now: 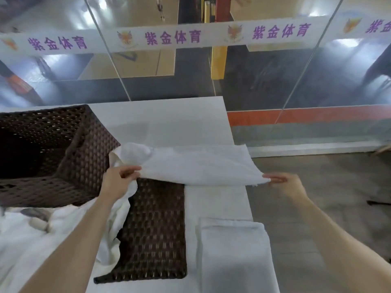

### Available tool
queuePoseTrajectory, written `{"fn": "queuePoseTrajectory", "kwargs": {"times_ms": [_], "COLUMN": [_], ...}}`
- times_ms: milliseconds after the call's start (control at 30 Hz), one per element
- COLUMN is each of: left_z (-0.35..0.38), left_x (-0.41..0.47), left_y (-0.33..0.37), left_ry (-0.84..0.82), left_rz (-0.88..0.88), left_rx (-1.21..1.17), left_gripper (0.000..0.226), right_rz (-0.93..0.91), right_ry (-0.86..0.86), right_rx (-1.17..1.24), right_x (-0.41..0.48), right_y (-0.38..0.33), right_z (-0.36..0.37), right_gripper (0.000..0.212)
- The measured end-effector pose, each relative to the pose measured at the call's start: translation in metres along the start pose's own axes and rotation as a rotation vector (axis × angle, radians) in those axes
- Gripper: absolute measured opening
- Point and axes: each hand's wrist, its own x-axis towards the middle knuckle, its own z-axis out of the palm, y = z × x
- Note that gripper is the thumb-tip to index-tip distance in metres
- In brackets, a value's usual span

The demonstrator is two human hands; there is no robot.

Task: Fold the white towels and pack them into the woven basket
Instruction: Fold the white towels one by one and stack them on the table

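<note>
A white towel point(196, 163) is stretched out above the white table point(169, 115), held at its two near corners. My left hand point(118, 178) pinches the left corner beside the dark woven basket point(63, 157). The right corner is pinched by my right hand point(283, 182) past the table's right edge. The basket stands at the left, and its inside looks dark with no towel showing. A flat woven panel point(156, 229) in the same brown weave lies on the table under the towel's near edge. One folded white towel point(232, 254) lies at the table's near right.
A heap of unfolded white towels point(31, 246) lies at the near left, with a grey and white object point(38, 220) on it. Glass panels with a printed banner point(169, 37) stand behind the table. Grey floor point(317, 208) lies to the right.
</note>
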Motion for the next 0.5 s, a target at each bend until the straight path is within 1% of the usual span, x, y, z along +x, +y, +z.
{"fn": "queuePoseTrajectory", "kwargs": {"times_ms": [67, 167, 233, 300, 400, 500], "left_z": [0.031, 0.054, 0.055, 0.053, 0.05, 0.049], "left_x": [-0.02, -0.042, -0.049, -0.05, -0.046, -0.046], "left_y": [-0.043, -0.079, -0.086, -0.087, -0.091, -0.085], "left_ry": [-0.033, -0.016, -0.038, -0.075, -0.116, -0.111], "left_rz": [-0.1, -0.172, -0.155, -0.114, -0.065, -0.002], "left_rx": [-0.002, 0.034, 0.094, 0.195, 0.339, 0.399], "left_gripper": [0.027, 0.026, 0.037, 0.045, 0.035, 0.024], "right_rz": [0.023, 0.036, 0.055, 0.073, 0.059, 0.036], "right_ry": [-0.066, -0.112, -0.119, -0.124, -0.14, -0.124], "right_rx": [-0.127, -0.253, -0.255, -0.252, -0.285, -0.264], "right_x": [-0.006, -0.018, -0.021, -0.018, -0.016, -0.017], "right_y": [0.038, 0.064, 0.07, 0.07, 0.067, 0.058], "right_z": [0.023, 0.041, 0.041, 0.039, 0.042, 0.046], "right_gripper": [0.043, 0.038, 0.03, 0.027, 0.029, 0.031]}}
